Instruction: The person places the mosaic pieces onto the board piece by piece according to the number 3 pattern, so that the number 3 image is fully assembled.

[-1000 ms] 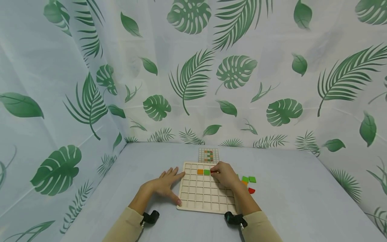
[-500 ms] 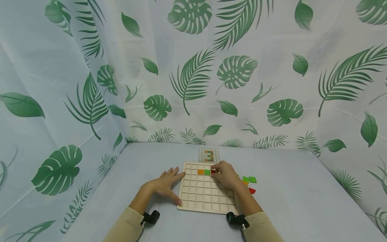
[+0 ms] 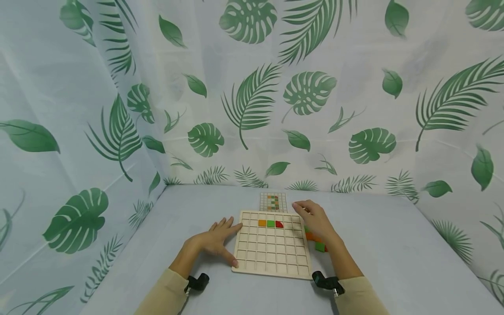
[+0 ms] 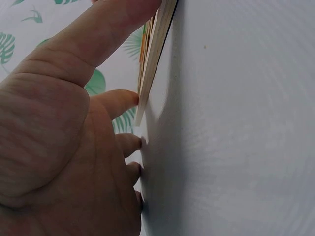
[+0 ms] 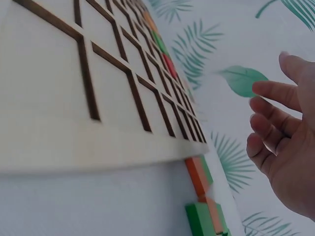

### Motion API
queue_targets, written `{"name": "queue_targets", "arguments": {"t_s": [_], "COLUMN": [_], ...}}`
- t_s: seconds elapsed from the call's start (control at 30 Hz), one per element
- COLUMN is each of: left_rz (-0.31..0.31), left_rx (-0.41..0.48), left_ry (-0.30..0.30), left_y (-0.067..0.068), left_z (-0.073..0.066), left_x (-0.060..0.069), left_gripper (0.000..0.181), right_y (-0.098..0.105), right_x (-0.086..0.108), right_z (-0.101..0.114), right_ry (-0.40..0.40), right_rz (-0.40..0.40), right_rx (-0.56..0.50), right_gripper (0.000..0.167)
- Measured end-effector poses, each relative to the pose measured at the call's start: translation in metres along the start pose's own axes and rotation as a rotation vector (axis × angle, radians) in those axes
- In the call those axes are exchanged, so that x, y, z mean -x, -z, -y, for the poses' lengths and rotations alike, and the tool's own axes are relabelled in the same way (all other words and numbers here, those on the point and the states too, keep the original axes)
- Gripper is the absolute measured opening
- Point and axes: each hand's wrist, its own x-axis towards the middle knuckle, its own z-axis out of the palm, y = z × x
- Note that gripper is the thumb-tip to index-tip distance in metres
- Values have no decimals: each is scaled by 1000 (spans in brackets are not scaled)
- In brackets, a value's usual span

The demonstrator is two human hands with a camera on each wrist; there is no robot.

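While the left edge of the grid board (image 3: 271, 258) is touched by the left hand (image 3: 214, 240), fingers spread, nothing is held by the right hand (image 3: 316, 222), fingers loosely bent, near board's far-right corner; three tiles (image 3: 270, 223) inset, likely between placements, next pinch needed at loose blocks (image 3: 320, 246) right of board

A pale wooden grid board (image 3: 271, 251) lies flat on the table (image 3: 220, 201), nearer its far edge. In the board's second row from its far edge sit, left to right, an orange square (image 3: 262, 223), a green square (image 3: 270, 223) and a red piece (image 3: 279, 224) with one curved side. Loose orange, green and red pieces (image 3: 320, 247) cluster along the board's right edge; a small patterned grid card (image 3: 273, 202) lies by its far edge
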Motion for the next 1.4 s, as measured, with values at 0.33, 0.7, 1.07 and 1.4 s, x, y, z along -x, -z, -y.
{"name": "queue_targets", "arguments": {"t_s": [0.33,0.7,1.07,1.4], "left_rz": [4,5,14,9], "left_rx": [-12,-5,-8,-4], "left_ry": [1,5,5,5], "left_y": [0,-1,0,1], "left_z": [0,0,-2,-3], "left_x": [0,1,-2,2], "left_gripper": [127,127,127,127], "right_y": [17,25,35,37], "right_x": [4,4,8,13], "right_z": [-7,-14,-27,-30], "right_ry": [-46,-46,-15,-64], "right_rz": [-8,14,58,153], "right_rx": [24,73,114,122], "right_gripper": [58,62,42,37]}}
